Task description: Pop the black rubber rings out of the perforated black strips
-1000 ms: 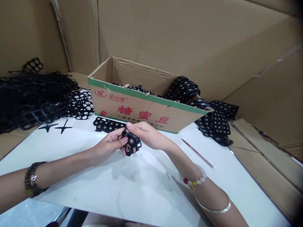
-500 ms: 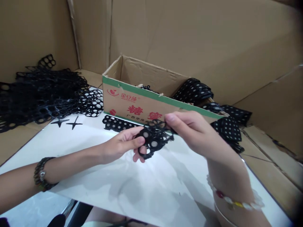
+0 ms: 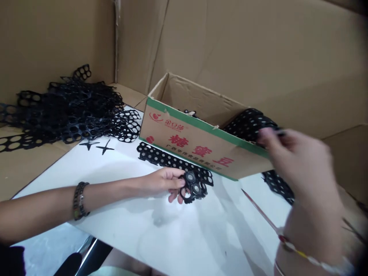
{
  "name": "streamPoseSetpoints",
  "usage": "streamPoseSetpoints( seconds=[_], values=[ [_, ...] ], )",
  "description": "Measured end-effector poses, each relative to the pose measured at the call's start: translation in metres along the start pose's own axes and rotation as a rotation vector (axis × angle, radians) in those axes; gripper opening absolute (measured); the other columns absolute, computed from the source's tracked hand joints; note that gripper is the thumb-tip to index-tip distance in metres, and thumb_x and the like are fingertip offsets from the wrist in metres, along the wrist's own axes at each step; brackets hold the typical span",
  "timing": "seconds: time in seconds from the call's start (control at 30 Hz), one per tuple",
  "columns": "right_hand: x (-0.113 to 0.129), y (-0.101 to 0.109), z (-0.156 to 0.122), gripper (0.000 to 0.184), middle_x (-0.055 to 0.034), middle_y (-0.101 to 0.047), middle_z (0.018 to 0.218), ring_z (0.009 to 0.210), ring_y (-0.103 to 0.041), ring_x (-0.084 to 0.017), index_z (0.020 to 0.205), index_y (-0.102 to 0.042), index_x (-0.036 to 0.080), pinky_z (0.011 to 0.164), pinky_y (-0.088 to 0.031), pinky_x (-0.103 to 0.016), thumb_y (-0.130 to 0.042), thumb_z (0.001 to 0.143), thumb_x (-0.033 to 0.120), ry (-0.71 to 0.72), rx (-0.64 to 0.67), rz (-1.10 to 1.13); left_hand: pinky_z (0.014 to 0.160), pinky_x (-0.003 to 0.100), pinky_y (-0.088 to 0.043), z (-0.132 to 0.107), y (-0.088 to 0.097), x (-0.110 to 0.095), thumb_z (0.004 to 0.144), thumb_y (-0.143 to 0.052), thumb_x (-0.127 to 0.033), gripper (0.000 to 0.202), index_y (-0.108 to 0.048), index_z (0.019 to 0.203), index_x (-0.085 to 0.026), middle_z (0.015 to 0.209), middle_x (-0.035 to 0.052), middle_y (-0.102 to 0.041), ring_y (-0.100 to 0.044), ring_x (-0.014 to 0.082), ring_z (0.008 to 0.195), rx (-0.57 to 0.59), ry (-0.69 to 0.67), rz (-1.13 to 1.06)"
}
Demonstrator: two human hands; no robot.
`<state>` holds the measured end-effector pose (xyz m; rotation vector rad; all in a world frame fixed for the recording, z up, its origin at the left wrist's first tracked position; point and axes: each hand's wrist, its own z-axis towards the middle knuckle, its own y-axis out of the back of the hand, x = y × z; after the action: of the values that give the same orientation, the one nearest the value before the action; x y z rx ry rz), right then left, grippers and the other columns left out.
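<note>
My left hand [image 3: 169, 183] pinches a small black perforated piece [image 3: 195, 188] with round rings; pale discs show in some of them. Below it lies the white tabletop [image 3: 172, 234]. My right hand [image 3: 301, 165] is raised at the right end of a cardboard box [image 3: 186, 132] with a green rim. Its thumb and fingers are closed, overlapping black white-dotted strips [image 3: 244, 122] in the box; what they hold, if anything, is hidden. Between my left hand and the box rests a flat dotted black strip [image 3: 163, 155].
At the left is a heap of black perforated sheets [image 3: 77, 111]. Two black star-shaped scraps [image 3: 105, 147] lie before it. A thin pointed reddish stick [image 3: 260, 209] lies at the right, near more dotted strips [image 3: 277, 186]. Cardboard walls [image 3: 230, 50] stand behind.
My right hand has left the piece in my left hand and moved right to the box's end. My left hand keeps its hold. The whole view has shifted, so the scene sits farther right.
</note>
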<state>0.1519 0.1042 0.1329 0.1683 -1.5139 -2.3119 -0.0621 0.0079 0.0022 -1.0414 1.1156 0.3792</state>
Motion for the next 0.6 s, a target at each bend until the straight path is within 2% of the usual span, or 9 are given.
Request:
streamPoseSetpoints(
  seconds=[0.07, 0.1, 0.2, 0.27, 0.33, 0.4, 0.47, 0.53, 0.6],
  values=[
    [-0.004, -0.002, 0.002, 0.043, -0.0093, -0.057, 0.077, 0.065, -0.051, -0.02, 0.094, -0.061, 0.016, 0.057, -0.038, -0.032, -0.041, 0.082, 0.053, -0.02, 0.031, -0.079, 0.042, 0.018, -0.037, -0.001, -0.002, 0.0, 0.072, -0.062, -0.047, 0.036, -0.052, 0.069, -0.012, 0.066, 0.0006, -0.056, -0.055, 0.0076, 0.05, 0.002, 0.025, 0.003],
    [-0.006, -0.001, 0.002, 0.044, -0.0115, -0.058, 0.085, 0.075, -0.053, -0.023, 0.104, -0.058, 0.016, 0.065, -0.04, -0.034, -0.042, 0.082, 0.051, -0.001, 0.002, -0.094, 0.042, 0.018, -0.037, -0.001, -0.003, 0.0, 0.073, -0.061, -0.046, 0.035, -0.052, 0.069, -0.012, 0.066, 0.0011, -0.056, -0.055, 0.008, 0.05, 0.0, 0.038, 0.013],
    [-0.006, 0.01, -0.002, 0.05, -0.0165, -0.055, 0.096, 0.091, -0.051, -0.026, 0.117, -0.05, 0.012, 0.085, -0.036, -0.037, -0.038, 0.085, 0.048, 0.044, -0.315, -0.105, 0.044, 0.017, -0.037, -0.002, -0.002, 0.003, 0.079, -0.056, -0.035, 0.024, -0.053, 0.072, -0.012, 0.068, 0.003, -0.059, -0.055, 0.0075, 0.049, -0.022, 0.071, 0.043],
    [0.002, 0.016, -0.008, 0.043, -0.015, -0.056, 0.097, 0.088, -0.052, -0.024, 0.111, -0.053, 0.015, 0.083, -0.037, -0.035, -0.035, 0.087, 0.046, 0.063, -0.373, -0.075, 0.044, 0.018, -0.038, -0.002, -0.001, 0.006, 0.08, -0.053, -0.027, 0.015, -0.054, 0.075, -0.013, 0.067, 0.0035, -0.061, -0.057, 0.009, 0.051, -0.046, 0.081, 0.027],
    [0.016, 0.017, -0.019, 0.035, -0.0092, -0.058, 0.086, 0.073, -0.053, -0.02, 0.094, -0.056, 0.02, 0.067, -0.039, -0.031, -0.032, 0.088, 0.045, 0.112, -0.16, -0.018, 0.046, 0.019, -0.041, -0.001, -0.001, 0.007, 0.077, -0.052, -0.022, 0.011, -0.056, 0.079, -0.012, 0.068, 0.0039, -0.061, -0.058, 0.0111, 0.055, -0.075, 0.085, 0.0],
    [0.036, 0.009, -0.032, 0.038, -0.0026, -0.057, 0.065, 0.055, -0.048, -0.015, 0.072, -0.054, 0.021, 0.051, -0.031, -0.027, -0.033, 0.088, 0.048, 0.226, 0.227, 0.004, 0.049, 0.021, -0.044, -0.001, -0.003, 0.006, 0.074, -0.053, -0.02, 0.013, -0.057, 0.083, -0.012, 0.07, 0.0042, -0.061, -0.057, 0.0119, 0.057, -0.11, 0.091, -0.013],
    [0.058, -0.003, -0.045, 0.044, -0.0013, -0.055, 0.057, 0.051, -0.047, -0.014, 0.063, -0.052, 0.02, 0.049, -0.027, -0.025, -0.034, 0.087, 0.052, 0.411, 0.527, 0.006, 0.051, 0.023, -0.047, -0.001, -0.006, 0.004, 0.071, -0.054, -0.019, 0.014, -0.058, 0.081, -0.011, 0.069, 0.0037, -0.06, -0.056, 0.012, 0.056, -0.142, 0.101, -0.02],
    [0.074, -0.016, -0.055, 0.045, -0.0028, -0.058, 0.06, 0.054, -0.05, -0.015, 0.064, -0.055, 0.019, 0.05, -0.025, -0.025, -0.035, 0.087, 0.052, 0.528, 0.622, -0.018, 0.052, 0.024, -0.047, -0.001, -0.008, 0.002, 0.069, -0.055, -0.02, 0.01, -0.056, 0.075, -0.012, 0.064, 0.002, -0.057, -0.055, 0.012, 0.055, -0.181, 0.107, -0.029],
    [0.083, -0.027, -0.059, 0.043, -0.0046, -0.06, 0.062, 0.057, -0.053, -0.016, 0.067, -0.058, 0.017, 0.051, -0.024, -0.026, -0.035, 0.089, 0.046, 0.572, 0.593, -0.061, 0.052, 0.025, -0.047, -0.001, -0.008, 0.001, 0.069, -0.054, -0.023, 0.01, -0.054, 0.07, -0.013, 0.059, 0.0002, -0.054, -0.054, 0.0119, 0.052, -0.23, 0.099, -0.034]
  ],
)
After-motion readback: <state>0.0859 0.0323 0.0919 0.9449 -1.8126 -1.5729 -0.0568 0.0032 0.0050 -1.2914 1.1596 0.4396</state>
